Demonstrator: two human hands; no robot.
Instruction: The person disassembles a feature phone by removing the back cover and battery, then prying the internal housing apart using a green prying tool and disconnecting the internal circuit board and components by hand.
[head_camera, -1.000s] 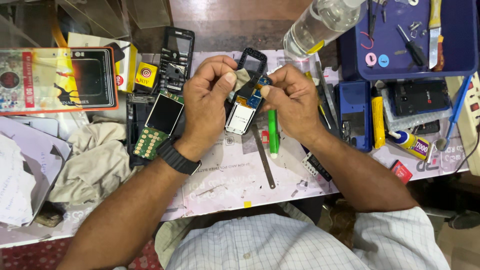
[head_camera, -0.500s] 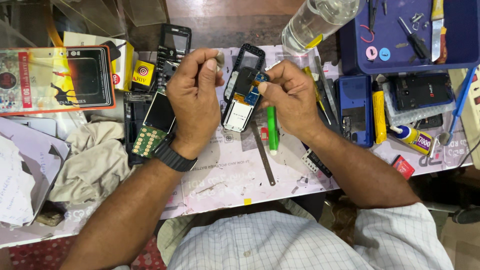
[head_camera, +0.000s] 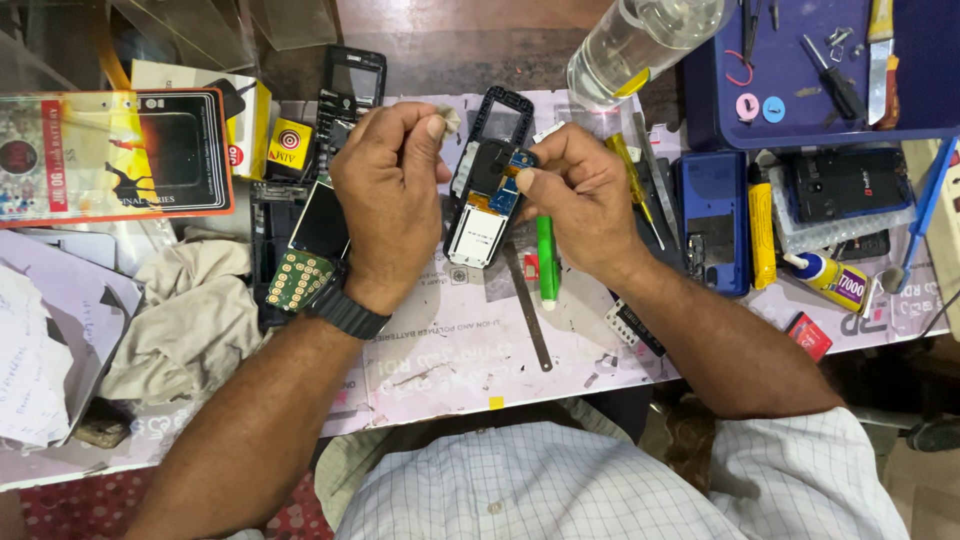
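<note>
The left hand (head_camera: 390, 195) has let go of the phone (head_camera: 487, 185) and drawn off toward nine o'clock. It now pinches what seems a small scrap (head_camera: 447, 120). Only the right hand (head_camera: 580, 195) grips the phone.

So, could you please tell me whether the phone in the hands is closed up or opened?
Opened. The phone shows its bare inner frame, a blue circuit piece and a white panel; the right hand pinches it, the left hand holds a small wad.

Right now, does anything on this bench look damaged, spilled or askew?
Nothing looks spilled. The opened black phone frame with its blue circuit board, pinched by the right hand, is stripped, not visibly broken. The left hand holds a small pale scrap. The clear plastic bottle lies tilted against the blue tray.
</note>
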